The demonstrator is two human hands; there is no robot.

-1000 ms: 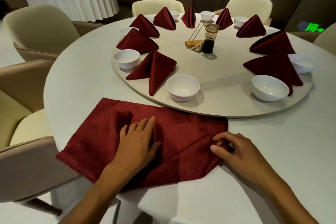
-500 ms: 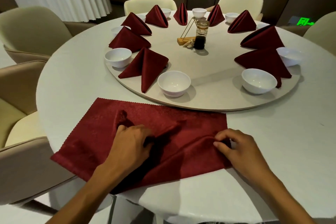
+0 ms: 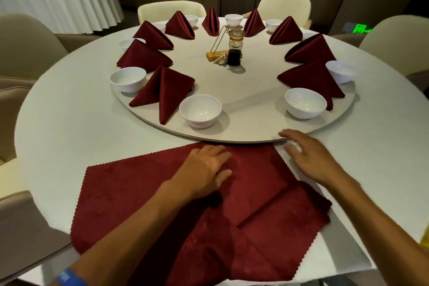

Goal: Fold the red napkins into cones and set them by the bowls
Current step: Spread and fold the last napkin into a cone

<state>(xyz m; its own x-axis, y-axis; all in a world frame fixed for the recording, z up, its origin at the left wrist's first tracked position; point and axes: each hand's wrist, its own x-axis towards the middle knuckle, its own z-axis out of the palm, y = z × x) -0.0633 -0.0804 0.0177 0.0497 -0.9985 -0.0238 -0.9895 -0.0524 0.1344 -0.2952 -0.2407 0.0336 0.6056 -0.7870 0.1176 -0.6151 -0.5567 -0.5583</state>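
Note:
A red napkin (image 3: pixel 130 190) lies partly folded on the white table (image 3: pixel 69 127) in front of me, its right corner turned up over the middle. My left hand (image 3: pixel 206 167) presses flat on the fold near the top centre. My right hand (image 3: pixel 308 155), blurred, hovers with straight fingers just right of the napkin by the turntable's edge. Several folded red cones, such as the nearest one (image 3: pixel 164 90), stand beside white bowls (image 3: pixel 200 110) on the round turntable (image 3: pixel 250 132). Another bowl (image 3: pixel 305 102) sits at the right front.
A sauce bottle (image 3: pixel 235 49) and a small gold stand (image 3: pixel 217 52) occupy the turntable's centre. Cream chairs (image 3: pixel 30 46) ring the table. A second clothed table (image 3: pixel 58 0) stands far left. A blue wristband (image 3: pixel 68 277) is on my left arm.
The napkin's right corner has been folded over toward the top centre. My right hand let go of the cloth and moved up right; my left hand flattened out on the fold.

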